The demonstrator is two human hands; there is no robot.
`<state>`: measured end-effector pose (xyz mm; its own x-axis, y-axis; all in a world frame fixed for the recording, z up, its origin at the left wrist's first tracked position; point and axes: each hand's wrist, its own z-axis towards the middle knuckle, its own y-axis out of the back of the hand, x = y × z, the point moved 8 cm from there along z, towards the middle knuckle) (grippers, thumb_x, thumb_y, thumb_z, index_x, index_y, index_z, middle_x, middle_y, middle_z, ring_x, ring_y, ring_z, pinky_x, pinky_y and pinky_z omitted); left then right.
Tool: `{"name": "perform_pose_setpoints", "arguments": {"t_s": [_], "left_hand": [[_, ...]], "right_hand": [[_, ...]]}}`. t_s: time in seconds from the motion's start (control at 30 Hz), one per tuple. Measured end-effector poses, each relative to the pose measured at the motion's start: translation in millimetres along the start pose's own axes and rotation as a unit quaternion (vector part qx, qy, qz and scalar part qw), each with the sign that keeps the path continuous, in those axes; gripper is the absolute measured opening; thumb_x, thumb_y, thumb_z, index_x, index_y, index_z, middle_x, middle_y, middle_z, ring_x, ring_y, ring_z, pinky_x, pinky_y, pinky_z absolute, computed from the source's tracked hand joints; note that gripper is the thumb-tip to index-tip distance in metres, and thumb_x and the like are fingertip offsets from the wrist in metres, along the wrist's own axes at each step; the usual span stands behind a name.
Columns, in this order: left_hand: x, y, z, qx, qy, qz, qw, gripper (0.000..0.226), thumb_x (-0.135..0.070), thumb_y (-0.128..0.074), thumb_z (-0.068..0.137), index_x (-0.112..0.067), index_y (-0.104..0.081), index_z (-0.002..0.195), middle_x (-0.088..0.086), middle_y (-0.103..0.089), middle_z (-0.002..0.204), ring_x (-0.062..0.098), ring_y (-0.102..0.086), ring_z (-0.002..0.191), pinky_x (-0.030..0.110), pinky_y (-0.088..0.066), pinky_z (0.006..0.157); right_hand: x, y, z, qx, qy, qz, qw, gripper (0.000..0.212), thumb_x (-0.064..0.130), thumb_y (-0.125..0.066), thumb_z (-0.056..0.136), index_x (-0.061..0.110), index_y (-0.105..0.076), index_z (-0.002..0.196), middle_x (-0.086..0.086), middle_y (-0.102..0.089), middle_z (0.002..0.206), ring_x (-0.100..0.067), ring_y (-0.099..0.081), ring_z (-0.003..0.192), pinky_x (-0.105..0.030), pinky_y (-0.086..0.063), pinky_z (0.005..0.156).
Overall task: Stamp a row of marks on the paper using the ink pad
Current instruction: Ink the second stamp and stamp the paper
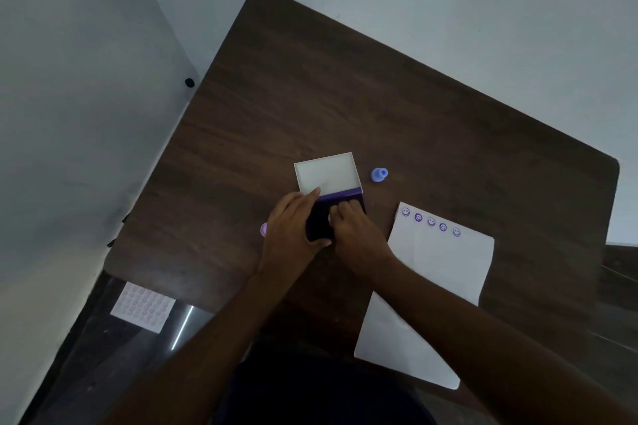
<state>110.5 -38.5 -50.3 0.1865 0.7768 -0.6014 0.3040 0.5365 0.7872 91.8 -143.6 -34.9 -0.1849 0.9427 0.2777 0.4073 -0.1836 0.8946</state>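
Note:
An open ink pad (319,222) with a dark purple pad and a raised white lid (326,172) sits mid-table. My left hand (293,228) grips the pad's left side and near edge. My right hand (352,221) presses a small stamp, mostly hidden by the fingers, down onto the pad. A white sheet of paper (438,266) lies to the right, with a row of several purple smiley and flower marks (431,221) along its far edge. A blue stamp (378,174) stands upright beside the lid.
The dark wooden table (379,97) meets pale walls at the left and back. A small purple object (264,229) peeks out left of my left hand. A stamped sheet (143,307) lies below the table's left edge, on the floor.

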Motion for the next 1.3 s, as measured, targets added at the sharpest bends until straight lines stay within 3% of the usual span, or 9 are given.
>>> {"name": "perform_pose_setpoints", "arguments": {"t_s": [0.27,0.4,0.5,0.67,0.77,0.9,1.1,1.2,1.3], "left_hand": [[0,-3,2,0.057,0.039,0.024,0.997,0.099,-0.05,-0.08,0.064,-0.015,-0.035,0.145,0.008,-0.049,0.143,0.026,-0.042,0.131,0.039,-0.028,0.11],[-21,12,-2,0.065,0.004,0.081,0.995,0.108,-0.058,-0.076,0.063,-0.027,-0.02,0.15,0.007,-0.038,0.149,0.028,-0.033,0.135,0.046,-0.03,0.107],[-35,31,-8,0.056,0.024,0.052,0.997,0.101,-0.067,-0.068,0.067,-0.037,-0.016,0.149,0.0,-0.024,0.156,0.025,-0.024,0.14,0.045,-0.026,0.109],[-98,58,-26,0.08,0.044,-0.25,0.964,0.077,-0.053,-0.075,0.063,-0.029,-0.051,0.132,-0.006,-0.061,0.125,0.008,-0.056,0.111,0.027,-0.047,0.095],[-138,61,-30,0.115,0.029,-0.329,0.937,0.066,-0.054,-0.075,0.059,-0.038,-0.058,0.121,-0.017,-0.065,0.115,0.0,-0.059,0.104,0.019,-0.051,0.084],[-180,55,-29,0.134,-0.003,-0.348,0.928,0.045,-0.039,-0.081,0.063,-0.05,-0.062,0.102,-0.032,-0.065,0.103,-0.01,-0.059,0.101,0.003,-0.046,0.074],[-225,58,-30,0.085,-0.106,-0.251,0.958,0.043,-0.045,-0.073,0.067,-0.035,-0.061,0.107,-0.029,-0.059,0.105,-0.013,-0.056,0.101,-0.001,-0.041,0.08],[-237,52,-34,0.086,-0.128,-0.244,0.957,0.043,-0.041,-0.074,0.07,-0.025,-0.065,0.11,-0.014,-0.065,0.108,-0.002,-0.061,0.097,0.002,-0.043,0.08],[-242,42,-35,0.088,-0.126,-0.239,0.959,0.039,-0.041,-0.076,0.071,-0.029,-0.062,0.106,-0.02,-0.062,0.103,-0.006,-0.06,0.094,0.001,-0.043,0.076]], "right_hand": [[0,-1,-4,-0.006,-0.015,0.004,1.0,0.041,0.018,-0.061,0.088,0.006,-0.05,0.125,-0.016,-0.054,0.128,-0.027,-0.049,0.117,-0.036,-0.039,0.102],[-18,32,-32,-0.105,-0.139,0.254,0.951,0.022,0.019,-0.058,0.091,0.014,-0.063,0.112,-0.006,-0.066,0.113,-0.015,-0.058,0.107,-0.03,-0.044,0.097],[-34,46,-80,-0.192,-0.258,0.509,0.799,0.012,0.027,-0.064,0.087,0.032,-0.072,0.094,0.009,-0.073,0.088,-0.006,-0.066,0.086,-0.021,-0.053,0.076],[-26,43,-117,-0.137,-0.214,0.884,0.393,0.026,0.017,-0.056,0.091,0.002,-0.065,0.11,-0.013,-0.067,0.09,-0.021,-0.063,0.081,-0.032,-0.053,0.074],[-21,51,-129,-0.129,-0.147,0.942,0.272,0.034,0.013,-0.055,0.091,-0.002,-0.056,0.121,-0.021,-0.059,0.111,-0.029,-0.058,0.099,-0.038,-0.052,0.084],[-30,63,-143,-0.153,-0.091,0.949,0.26,0.045,0.014,-0.058,0.089,-0.001,-0.049,0.13,-0.024,-0.051,0.134,-0.039,-0.047,0.125,-0.046,-0.038,0.106],[-47,70,-165,-0.2,-0.04,0.956,0.21,0.039,0.012,-0.063,0.086,0.001,-0.057,0.124,-0.019,-0.061,0.124,-0.031,-0.061,0.111,-0.037,-0.052,0.09],[-54,69,-174,-0.21,-0.036,0.954,0.209,0.034,0.011,-0.054,0.091,0.001,-0.056,0.124,-0.017,-0.063,0.12,-0.03,-0.062,0.108,-0.036,-0.051,0.091],[-62,65,-183,-0.226,-0.054,0.948,0.218,0.032,0.011,-0.049,0.093,0.002,-0.057,0.123,-0.015,-0.064,0.119,-0.028,-0.063,0.107,-0.036,-0.05,0.093]]}}
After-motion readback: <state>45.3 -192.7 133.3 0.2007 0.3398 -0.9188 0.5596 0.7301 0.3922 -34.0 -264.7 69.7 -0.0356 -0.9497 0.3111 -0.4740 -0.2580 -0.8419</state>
